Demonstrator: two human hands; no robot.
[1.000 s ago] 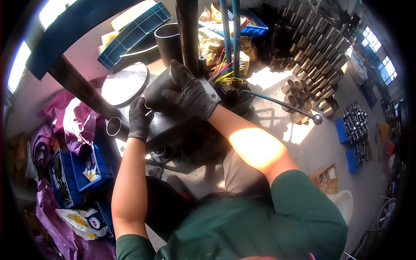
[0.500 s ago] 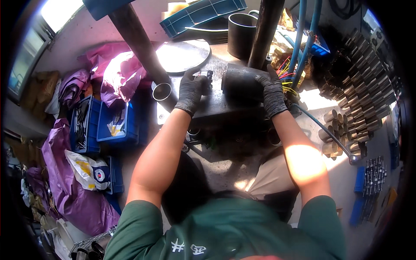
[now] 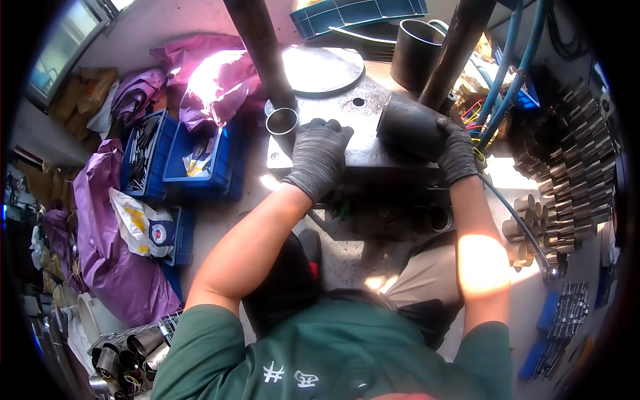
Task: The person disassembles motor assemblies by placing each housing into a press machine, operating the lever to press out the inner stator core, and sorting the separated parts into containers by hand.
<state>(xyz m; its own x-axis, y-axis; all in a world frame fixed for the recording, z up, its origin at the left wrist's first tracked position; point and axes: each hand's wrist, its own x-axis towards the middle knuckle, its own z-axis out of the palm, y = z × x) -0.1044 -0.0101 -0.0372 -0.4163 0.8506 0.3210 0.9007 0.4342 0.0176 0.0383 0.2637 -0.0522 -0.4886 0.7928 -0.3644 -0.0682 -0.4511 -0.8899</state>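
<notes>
Purple plastic sacking point(image 3: 123, 267), crumpled, at left of the frame; white printed bag point(image 3: 137, 223) with yellow patches lying against it. Blue bin point(image 3: 152, 189), upper left, holding slim metal parts point(image 3: 141, 143); second blue bin point(image 3: 200, 185) just beside it on the right. More purple sheeting point(image 3: 217, 83) bunched above the pair.

Dark metal column point(image 3: 257, 50), upper centre-left, slanting down to the plate. Open-mouthed metal tube point(image 3: 282, 122) at the column's foot. Left hand point(image 3: 319, 157), in a dark grey glove, back upward, at the left front part of the steel plate point(image 3: 360, 137), just right of the tube; fingers curled in, their undersides hidden, so whether they grip anything cannot be told. Round metal disc point(image 3: 325, 69) on the plate above this hand; round hole point(image 3: 358, 102) in the plate's surface, below the disc.

Dark cylinder point(image 3: 408, 127), right of centre, lying on its side, slightly tilted, over the plate's right part. Larger open cylinder point(image 3: 413, 60) standing upright behind it. Right hand point(image 3: 459, 152), likewise gloved, fingers wrapped about the dark cylinder's right end. Second dark column point(image 3: 457, 57) rising behind; blue hoses point(image 3: 515, 77) farther right. Stacked metal tubes point(image 3: 577, 160) at far right.
</notes>
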